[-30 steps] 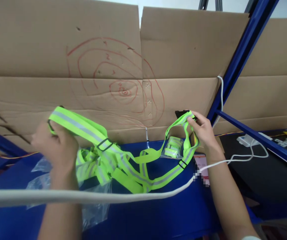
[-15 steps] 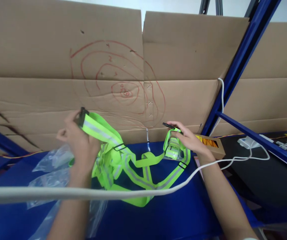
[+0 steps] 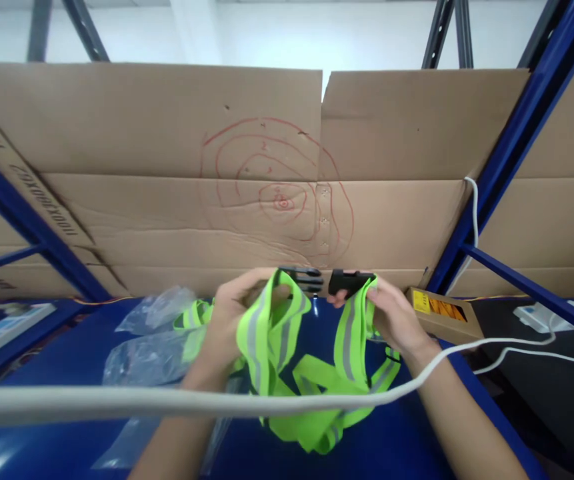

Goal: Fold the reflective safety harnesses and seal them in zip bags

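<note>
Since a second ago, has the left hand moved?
Yes. The left hand moved right, from left of the red target drawing to just below it, nearing the right hand.

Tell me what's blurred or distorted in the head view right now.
Head view: the white cable crossing the foreground is out of focus; the buckle halves between the left hand and right hand are fairly sharp; straight rack beams lean from lens distortion; light is even, with no glare on the strap.

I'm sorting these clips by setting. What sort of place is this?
Probably a warehouse or packing workstation: blue steel racking frames a blue bench, flattened cardboard sheets line the back, and loose clear plastic bags lie beside the hi-vis strap harness being handled.
</note>
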{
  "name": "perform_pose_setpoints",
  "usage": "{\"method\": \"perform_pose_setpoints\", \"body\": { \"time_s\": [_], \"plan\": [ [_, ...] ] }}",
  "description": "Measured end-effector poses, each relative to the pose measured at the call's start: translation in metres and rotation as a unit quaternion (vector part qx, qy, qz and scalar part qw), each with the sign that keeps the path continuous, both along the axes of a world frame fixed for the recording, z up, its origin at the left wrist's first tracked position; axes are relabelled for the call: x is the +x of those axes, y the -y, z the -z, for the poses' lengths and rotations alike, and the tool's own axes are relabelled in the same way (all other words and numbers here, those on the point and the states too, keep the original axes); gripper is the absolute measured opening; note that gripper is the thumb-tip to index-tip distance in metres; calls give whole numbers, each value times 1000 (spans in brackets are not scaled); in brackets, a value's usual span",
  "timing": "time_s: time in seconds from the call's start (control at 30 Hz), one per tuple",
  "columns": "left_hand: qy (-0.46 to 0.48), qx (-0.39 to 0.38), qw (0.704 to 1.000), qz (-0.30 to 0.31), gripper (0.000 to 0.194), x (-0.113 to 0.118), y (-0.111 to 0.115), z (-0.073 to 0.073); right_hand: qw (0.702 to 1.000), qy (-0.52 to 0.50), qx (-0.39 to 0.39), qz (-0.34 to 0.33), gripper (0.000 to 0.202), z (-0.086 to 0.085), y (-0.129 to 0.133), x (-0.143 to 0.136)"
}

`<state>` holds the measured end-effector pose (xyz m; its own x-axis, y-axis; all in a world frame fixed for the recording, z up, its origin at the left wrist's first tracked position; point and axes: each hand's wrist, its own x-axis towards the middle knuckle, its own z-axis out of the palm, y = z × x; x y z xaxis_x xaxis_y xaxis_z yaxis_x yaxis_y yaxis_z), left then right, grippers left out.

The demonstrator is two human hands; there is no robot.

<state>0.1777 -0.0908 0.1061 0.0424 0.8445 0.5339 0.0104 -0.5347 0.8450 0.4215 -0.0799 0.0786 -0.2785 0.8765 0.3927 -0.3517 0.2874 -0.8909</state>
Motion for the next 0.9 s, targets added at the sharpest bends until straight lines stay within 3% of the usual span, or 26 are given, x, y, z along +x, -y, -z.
{"method": "perform_pose_setpoints", "body": {
  "time_s": [0.13,0.3,0.7,0.9],
  "plan": [
    [0,-5,1000,23,21,15,8,0,1000,-8,-11,-24,33,-1,10,-9],
    [44,16,997,-56,16,13,9,0,998,-57,-2,6,29,-6,14,-6],
    [-66,8,998,9,15,7,4,7,999,-28,-18,-30,30,-3,15,-9],
    [6,-20,1000,-10,18,7,7,-1,999,-9,19,-25,28,1,12,-7]
  ]
}}
